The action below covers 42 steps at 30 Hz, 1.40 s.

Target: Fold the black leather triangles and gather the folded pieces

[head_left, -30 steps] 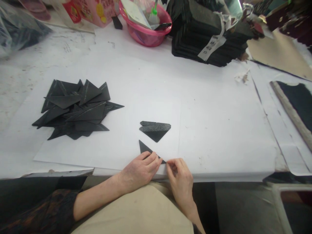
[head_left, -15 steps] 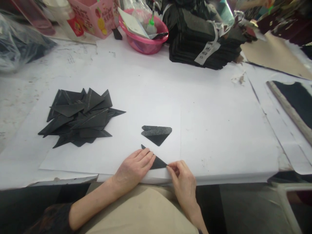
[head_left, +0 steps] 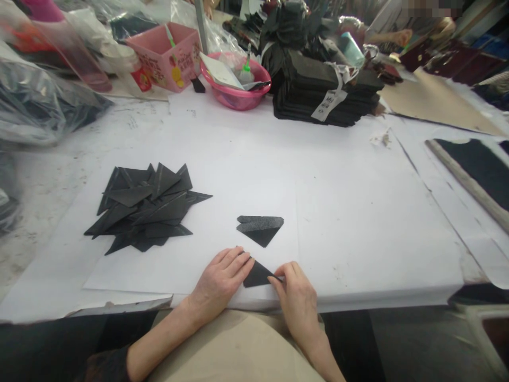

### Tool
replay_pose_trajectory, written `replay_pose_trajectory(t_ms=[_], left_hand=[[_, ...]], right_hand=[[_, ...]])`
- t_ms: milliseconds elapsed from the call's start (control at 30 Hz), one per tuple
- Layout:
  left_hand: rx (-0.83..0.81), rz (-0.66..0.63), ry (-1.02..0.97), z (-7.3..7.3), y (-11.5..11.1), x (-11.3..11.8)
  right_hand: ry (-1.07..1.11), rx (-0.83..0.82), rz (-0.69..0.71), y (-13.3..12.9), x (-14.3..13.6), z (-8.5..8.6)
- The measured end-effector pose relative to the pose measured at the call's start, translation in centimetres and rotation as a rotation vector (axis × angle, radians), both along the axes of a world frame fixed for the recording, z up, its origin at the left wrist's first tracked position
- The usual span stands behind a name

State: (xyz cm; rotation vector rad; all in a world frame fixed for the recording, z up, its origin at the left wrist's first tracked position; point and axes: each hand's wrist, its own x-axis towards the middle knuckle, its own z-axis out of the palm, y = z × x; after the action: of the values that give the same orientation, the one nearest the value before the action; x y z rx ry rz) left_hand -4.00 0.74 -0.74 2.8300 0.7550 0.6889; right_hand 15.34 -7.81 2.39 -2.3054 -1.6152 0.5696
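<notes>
A black triangular piece (head_left: pixel 257 274) lies at the front edge of the white-covered table. My left hand (head_left: pixel 222 276) rests flat on its left part, fingers stretched out side by side. With thumb and fingers my right hand (head_left: pixel 295 291) pinches the right tip of the same piece. Just beyond it lies a small black folded piece (head_left: pixel 260 229) with a grey speckled strip along its top. A heap of black pointed pieces (head_left: pixel 147 207) sits to the left, touched by neither hand.
Along the back stand a pink box (head_left: pixel 169 61), a pink basin (head_left: pixel 238 98) with things inside, and a tagged stack of black pieces (head_left: pixel 326 93). Plastic-wrapped material (head_left: pixel 43 101) lies at the left, a dark panel (head_left: pixel 477 170) at the right. A person's hand (head_left: pixel 401 38) shows far back.
The view has tilted up, showing more of the back. My right thumb has shifted slightly inward on the piece's right corner; my left hand stays on the piece.
</notes>
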Motion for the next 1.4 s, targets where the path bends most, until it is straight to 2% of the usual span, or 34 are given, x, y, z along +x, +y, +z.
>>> replay_pose_trajectory(t_ms=[133,267,433,600,733,800,967,1067,1200,1300,1400], left_hand=[[-0.063,0.065,-0.071,-0.3,0.1,-0.1],[-0.148,0.142,-0.13,0.2,0.5,0.0],[-0.149,0.001,-0.056,1.3,1.5,0.3],[-0.424,-0.048,0.064,2.5,2.5,-1.4],[-0.797,-0.025,0.059,3.4,3.4,-3.6],[-0.92,0.023,0.03,3.5,3.8,-4.5],[-1.042,0.198,-0.174,3.4,4.2,-5.8],[-1.1,0.22,-0.247,3.5,4.0,-6.0],[-1.082,0.209,-0.259,4.0,4.5,-6.9],[-1.029,0.313,-0.291,4.5,6.0,-9.0],[-0.936,0.581,-0.348,5.1,7.9,-11.9]], right_hand=[[0.092,-0.046,-0.027,0.2,0.1,0.1],[0.235,-0.027,0.018,0.3,0.2,0.4],[0.386,0.083,0.046,0.4,0.2,0.5],[0.408,0.068,-0.035,0.3,1.2,0.1],[0.479,-0.004,-0.114,0.8,1.8,0.3],[0.583,-0.046,-0.116,1.2,1.8,0.9],[0.785,-0.135,-0.134,2.4,1.4,2.5],[0.843,-0.14,-0.153,2.8,1.1,2.4],[0.941,-0.108,-0.069,3.4,0.9,1.3],[0.783,-0.037,-0.023,4.2,1.2,1.0],[0.473,0.112,0.052,5.9,1.5,1.2]])
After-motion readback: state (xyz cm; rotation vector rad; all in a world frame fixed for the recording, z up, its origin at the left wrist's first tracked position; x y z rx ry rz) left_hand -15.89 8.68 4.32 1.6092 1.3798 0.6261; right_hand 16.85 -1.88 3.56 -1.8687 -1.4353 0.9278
